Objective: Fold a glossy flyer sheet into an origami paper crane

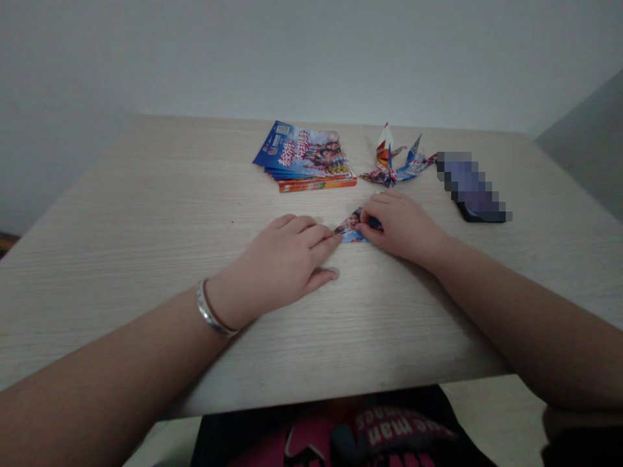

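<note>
A small folded piece of printed paper point(351, 230) lies on the light wooden table point(146, 214), mostly covered by both hands. My left hand point(285, 263), with a silver bracelet on its wrist, lies flat with its fingertips pressing the paper's left corner. My right hand point(399, 227) has curled fingers pinching the paper's right side against the table.
A stack of blue printed leaflets point(304, 157) lies at the back centre. To its right stand folded paper cranes point(392, 162). A dark phone point(472, 188) lies further right. The table's front edge runs just above my lap.
</note>
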A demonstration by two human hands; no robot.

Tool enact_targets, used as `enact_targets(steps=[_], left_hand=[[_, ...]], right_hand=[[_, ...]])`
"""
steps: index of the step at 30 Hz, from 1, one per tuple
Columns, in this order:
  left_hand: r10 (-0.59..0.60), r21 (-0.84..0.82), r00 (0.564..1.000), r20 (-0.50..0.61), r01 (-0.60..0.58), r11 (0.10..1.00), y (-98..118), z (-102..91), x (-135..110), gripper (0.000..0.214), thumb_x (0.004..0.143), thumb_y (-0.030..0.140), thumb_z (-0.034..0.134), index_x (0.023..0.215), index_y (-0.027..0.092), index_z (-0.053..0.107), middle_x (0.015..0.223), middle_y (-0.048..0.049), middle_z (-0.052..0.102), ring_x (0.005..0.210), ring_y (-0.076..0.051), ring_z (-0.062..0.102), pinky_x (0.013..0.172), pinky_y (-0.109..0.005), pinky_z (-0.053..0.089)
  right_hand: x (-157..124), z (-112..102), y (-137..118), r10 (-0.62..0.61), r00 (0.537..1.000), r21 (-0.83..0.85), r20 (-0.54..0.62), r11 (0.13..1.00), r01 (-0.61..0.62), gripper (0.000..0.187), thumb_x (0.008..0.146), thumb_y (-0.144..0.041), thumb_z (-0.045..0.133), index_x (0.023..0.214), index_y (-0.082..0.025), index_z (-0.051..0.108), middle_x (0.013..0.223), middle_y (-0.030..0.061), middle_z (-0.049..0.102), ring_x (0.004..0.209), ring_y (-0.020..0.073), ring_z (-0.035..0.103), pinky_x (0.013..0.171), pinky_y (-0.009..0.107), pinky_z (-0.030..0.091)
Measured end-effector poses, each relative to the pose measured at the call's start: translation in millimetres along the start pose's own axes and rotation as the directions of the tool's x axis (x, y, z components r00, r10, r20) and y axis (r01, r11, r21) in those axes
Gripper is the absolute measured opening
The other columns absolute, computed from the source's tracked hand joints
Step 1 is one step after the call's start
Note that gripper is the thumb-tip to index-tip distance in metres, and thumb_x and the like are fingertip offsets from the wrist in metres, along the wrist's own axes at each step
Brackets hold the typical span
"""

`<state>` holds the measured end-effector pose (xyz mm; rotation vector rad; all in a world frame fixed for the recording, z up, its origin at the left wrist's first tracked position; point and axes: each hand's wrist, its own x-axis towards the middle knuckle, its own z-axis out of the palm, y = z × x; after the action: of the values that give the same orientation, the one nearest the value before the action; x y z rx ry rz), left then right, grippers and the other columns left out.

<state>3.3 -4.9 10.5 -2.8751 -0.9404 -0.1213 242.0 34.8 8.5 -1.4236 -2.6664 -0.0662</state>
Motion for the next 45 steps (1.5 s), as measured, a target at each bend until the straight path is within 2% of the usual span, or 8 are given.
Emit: enact_targets(steps=[9, 18, 23, 28, 32, 38, 41, 45], left_hand=[[0.008, -0.076, 0.999, 0.034, -0.006, 0.997, 1.7, -1.0, 0.4, 0.068, 0.098, 0.061, 0.049, 0.140, 0.009, 0.055, 0.130, -0.0181, 0.062, 0.119, -0.034, 0.056, 0.103, -0.048, 0.049], [0.054, -0.010, 0.997, 0.048, -0.054, 0.999, -1.2, -1.8, -1.1, 0.062, 0.101, 0.056, 0.047, 0.139, 0.010, 0.057, 0.131, -0.0174, 0.063, 0.118, -0.033, 0.058, 0.100, -0.047, 0.052], [0.045, -0.039, 0.997, 0.063, -0.043, 0.998, -2.1, -4.7, -2.2, 0.061, 0.100, 0.055, 0.050, 0.141, 0.010, 0.057, 0.138, -0.0180, 0.061, 0.126, -0.034, 0.057, 0.103, -0.048, 0.050], [0.030, -0.063, 0.996, 0.085, -0.025, 0.998, -4.2, -10.6, -3.4, 0.051, 0.102, 0.048, 0.049, 0.137, 0.014, 0.060, 0.141, -0.0140, 0.063, 0.127, -0.032, 0.059, 0.105, -0.047, 0.050], [0.018, -0.050, 0.996, 0.093, -0.013, 0.999, -6.5, -10.6, -4.9, 0.043, 0.103, 0.045, 0.048, 0.130, 0.018, 0.066, 0.134, -0.0094, 0.068, 0.123, -0.030, 0.062, 0.107, -0.047, 0.048], [0.046, -0.088, 0.999, 0.001, -0.046, 0.995, -15.1, -6.9, -4.7, 0.043, 0.107, 0.037, 0.036, 0.128, 0.018, 0.069, 0.133, -0.0064, 0.070, 0.125, -0.022, 0.063, 0.112, -0.038, 0.045], [0.049, -0.103, 0.999, -0.017, -0.051, 0.993, -15.9, -6.2, -3.2, 0.040, 0.106, 0.037, 0.040, 0.133, 0.020, 0.064, 0.136, -0.0068, 0.068, 0.124, -0.022, 0.063, 0.110, -0.038, 0.046], [0.053, -0.083, 0.998, 0.030, -0.051, 0.995, -13.1, -6.4, -1.1, 0.039, 0.104, 0.036, 0.045, 0.135, 0.020, 0.062, 0.133, -0.0092, 0.069, 0.121, -0.025, 0.064, 0.108, -0.041, 0.047]], right_hand=[[0.3, 1.6, 1.3, 0.000, 1.000, 0.013, -0.031, 1.000, 0.001, 0.020, 0.094, -0.026, 0.054, 0.081, -0.018, 0.066, 0.086, 0.0098, 0.070, 0.089, 0.0250, 0.060, 0.081, 0.035, 0.042], [0.1, 3.5, 2.1, -0.017, 0.999, 0.023, -0.034, 1.000, 0.018, 0.021, 0.095, -0.026, 0.054, 0.080, -0.019, 0.065, 0.084, 0.0095, 0.070, 0.086, 0.0253, 0.059, 0.080, 0.036, 0.041], [-0.7, 5.6, 4.6, -0.012, 0.999, 0.033, -0.043, 0.999, 0.013, 0.020, 0.094, -0.027, 0.054, 0.080, -0.018, 0.065, 0.086, 0.0105, 0.070, 0.087, 0.0256, 0.060, 0.078, 0.036, 0.041], [-2.2, 9.3, 8.5, -0.014, 0.999, 0.039, -0.050, 0.999, 0.016, 0.020, 0.094, -0.027, 0.055, 0.079, -0.019, 0.064, 0.083, 0.0093, 0.069, 0.086, 0.0248, 0.059, 0.077, 0.036, 0.040], [-3.3, 12.2, 10.1, -0.021, 0.998, 0.046, -0.064, 0.999, 0.024, 0.019, 0.093, -0.026, 0.056, 0.078, -0.019, 0.064, 0.082, 0.0084, 0.068, 0.084, 0.0240, 0.058, 0.078, 0.035, 0.040], [-7.5, 12.2, 10.4, -0.032, 0.996, 0.048, -0.088, 0.998, 0.037, 0.018, 0.092, -0.027, 0.057, 0.077, -0.020, 0.064, 0.082, 0.0084, 0.068, 0.085, 0.0243, 0.059, 0.078, 0.035, 0.041], [-8.0, 11.8, 9.5, -0.026, 0.995, 0.052, -0.098, 0.998, 0.031, 0.018, 0.092, -0.028, 0.057, 0.077, -0.020, 0.064, 0.082, 0.0085, 0.068, 0.085, 0.0247, 0.060, 0.078, 0.035, 0.041], [-6.2, 10.3, 8.0, -0.004, 0.996, 0.064, -0.086, 0.998, 0.010, 0.018, 0.092, -0.028, 0.057, 0.077, -0.020, 0.064, 0.083, 0.0088, 0.069, 0.086, 0.0246, 0.060, 0.079, 0.035, 0.042]])
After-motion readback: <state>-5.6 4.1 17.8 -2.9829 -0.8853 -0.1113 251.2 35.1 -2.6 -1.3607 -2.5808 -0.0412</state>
